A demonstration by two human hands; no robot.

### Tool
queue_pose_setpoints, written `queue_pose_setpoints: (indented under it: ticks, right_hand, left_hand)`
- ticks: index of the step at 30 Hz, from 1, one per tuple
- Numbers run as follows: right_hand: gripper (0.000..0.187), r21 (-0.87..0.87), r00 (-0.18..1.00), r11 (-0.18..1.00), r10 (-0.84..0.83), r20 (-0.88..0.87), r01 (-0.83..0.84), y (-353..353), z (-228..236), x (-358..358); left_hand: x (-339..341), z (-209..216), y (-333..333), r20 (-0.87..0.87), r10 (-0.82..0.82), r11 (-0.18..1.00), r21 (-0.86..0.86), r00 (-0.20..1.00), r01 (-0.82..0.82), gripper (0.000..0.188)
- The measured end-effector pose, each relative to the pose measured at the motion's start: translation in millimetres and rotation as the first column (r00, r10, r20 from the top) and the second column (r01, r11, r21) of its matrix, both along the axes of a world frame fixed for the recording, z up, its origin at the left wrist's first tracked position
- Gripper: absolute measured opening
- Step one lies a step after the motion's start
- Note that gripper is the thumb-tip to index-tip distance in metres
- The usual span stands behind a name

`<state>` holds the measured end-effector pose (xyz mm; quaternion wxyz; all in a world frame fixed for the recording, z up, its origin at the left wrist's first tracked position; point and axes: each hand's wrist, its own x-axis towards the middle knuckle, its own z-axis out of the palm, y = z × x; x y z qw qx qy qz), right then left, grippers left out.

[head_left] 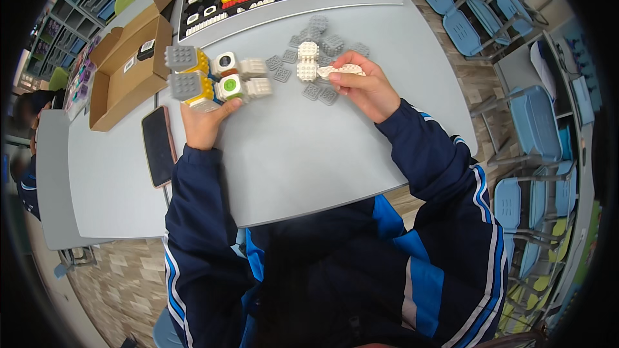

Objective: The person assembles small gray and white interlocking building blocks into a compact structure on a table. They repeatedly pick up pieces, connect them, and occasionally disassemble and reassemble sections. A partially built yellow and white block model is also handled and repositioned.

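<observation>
My left hand (205, 124) is closed around a block model (230, 85) of grey, yellow and white studded cubes, holding it over the left part of the table. Some white cubes carry round faces, one black and one green. My right hand (371, 87) pinches a white studded plate (350, 71) between thumb and fingers. At that plate's left end is a pair of white studded blocks (307, 61); whether the two are joined I cannot tell. Around and beneath them lie several loose grey studded plates (274, 62).
A parts tray (290, 16) with coloured, white and black pieces stands along the far side. An open cardboard box (126, 67) and a phone (158, 147) lie to the left. Blue chairs (535, 122) stand on the right. Another person's dark sleeve (27, 183) shows at far left.
</observation>
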<state>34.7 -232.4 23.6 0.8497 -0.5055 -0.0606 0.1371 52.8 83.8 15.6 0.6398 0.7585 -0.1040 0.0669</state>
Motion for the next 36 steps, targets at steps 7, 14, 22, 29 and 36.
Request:
queue_pose_setpoints:
  ticks: [7, 14, 22, 29, 36]
  right_hand:
    - [0.024, -0.162, 0.997, 0.987, 0.005, 0.075, 0.007, 4, 2, -1]
    - [0.03, -0.268, 0.972, 0.962, 0.012, 0.233, 0.052, 6, 9, -8]
    - [0.045, -0.218, 0.872, 0.926, -0.183, 0.455, 0.308, 15, 7, -12]
    - [0.031, -0.363, 0.673, 0.835, -0.012, 0.74, 0.414, 27, -7, -30]
    - [0.032, -0.43, 0.395, 0.78, 0.256, 0.882, 0.454, 40, -10, -42]
  left_hand:
    - [13, -15, 5, 0.13, 0.202, 0.979, -0.001, 0.971, -0.203, 0.08]
    - [14, -10, 8, 0.108, 0.21, 0.976, 0.03, 0.972, -0.214, 0.075]
    - [-19, 29, -11, 0.867, 0.352, 0.449, 0.173, 0.352, -0.877, 0.126]
    - [-76, 8, -64, 0.527, -0.088, 0.95, 0.299, 0.845, -0.088, 0.082]
    - [-91, 10, -94, 0.079, -0.255, 0.96, 0.139, 0.964, 0.243, 0.07]
